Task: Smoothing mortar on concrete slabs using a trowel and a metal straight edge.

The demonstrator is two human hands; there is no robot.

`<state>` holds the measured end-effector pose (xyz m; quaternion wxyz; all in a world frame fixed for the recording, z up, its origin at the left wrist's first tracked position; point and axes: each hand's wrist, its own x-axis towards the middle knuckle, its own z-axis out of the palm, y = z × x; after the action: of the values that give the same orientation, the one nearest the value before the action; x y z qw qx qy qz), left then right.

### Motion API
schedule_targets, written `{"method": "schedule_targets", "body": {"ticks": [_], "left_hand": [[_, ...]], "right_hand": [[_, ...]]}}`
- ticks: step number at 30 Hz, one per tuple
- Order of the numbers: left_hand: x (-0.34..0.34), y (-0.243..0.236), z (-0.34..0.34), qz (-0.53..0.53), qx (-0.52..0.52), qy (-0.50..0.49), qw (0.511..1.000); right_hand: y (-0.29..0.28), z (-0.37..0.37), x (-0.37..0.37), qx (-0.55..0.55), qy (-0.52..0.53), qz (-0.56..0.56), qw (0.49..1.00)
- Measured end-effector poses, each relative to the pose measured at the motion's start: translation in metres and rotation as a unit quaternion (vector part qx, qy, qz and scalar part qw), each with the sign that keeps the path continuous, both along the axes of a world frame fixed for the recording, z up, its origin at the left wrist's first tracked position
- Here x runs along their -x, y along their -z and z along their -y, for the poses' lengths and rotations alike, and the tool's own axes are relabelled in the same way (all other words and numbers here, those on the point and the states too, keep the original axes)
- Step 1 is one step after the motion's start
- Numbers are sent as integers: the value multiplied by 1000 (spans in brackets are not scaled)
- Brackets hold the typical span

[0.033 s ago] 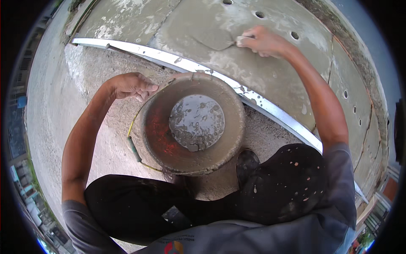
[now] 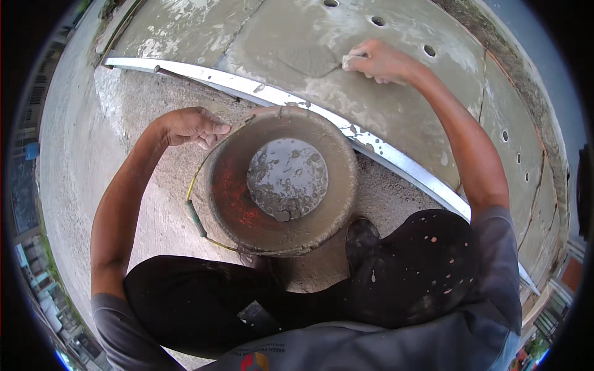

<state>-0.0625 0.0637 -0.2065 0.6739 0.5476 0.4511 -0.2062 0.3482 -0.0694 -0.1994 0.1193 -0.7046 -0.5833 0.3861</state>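
Note:
My right hand (image 2: 378, 60) is closed around the handle of a trowel (image 2: 314, 65), reaching out over a wet grey cement slab (image 2: 266, 49). The trowel's cement-coated blade lies low on the wet surface, its outline hard to make out. Between my legs and the slab stands a round bucket (image 2: 344, 185) smeared with cement, with reddish patches inside and cloudy grey water (image 2: 288, 173) at the bottom. My left hand (image 2: 192, 127) has its fingers pinched at the bucket's upper left rim, beside one end of the wire handle (image 2: 197, 217), which hangs down on the left.
A pale metal strip (image 2: 402, 164) edges the slab, splashed with cement. Round holes (image 2: 378, 21) pierce the slab at the far side and right. A thin rod (image 2: 185, 78) lies by the strip. Rough concrete ground (image 2: 74, 148) spreads left; my shoe (image 2: 362, 241) is right beside the bucket.
The trowel and my right hand have shifted very slightly left. My left hand and the bucket look unchanged.

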Motion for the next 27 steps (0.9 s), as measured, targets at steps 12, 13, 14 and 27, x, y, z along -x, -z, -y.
{"method": "schedule_targets", "body": {"ticks": [12,13,14,27], "left_hand": [[-5,-1,0,-33,-43,31,998],[-2,-1,2,-40,-48,23,998],[6,5,-1,-32,-49,19,998],[3,4,-4,-43,-40,40,997]], "right_hand": [[-12,0,-15,5,0,-61,998],[1,-10,2,-5,-6,-71,997],[6,-18,12,-15,-14,-80,997],[14,-27,-44,-47,99,-25,994]]}}
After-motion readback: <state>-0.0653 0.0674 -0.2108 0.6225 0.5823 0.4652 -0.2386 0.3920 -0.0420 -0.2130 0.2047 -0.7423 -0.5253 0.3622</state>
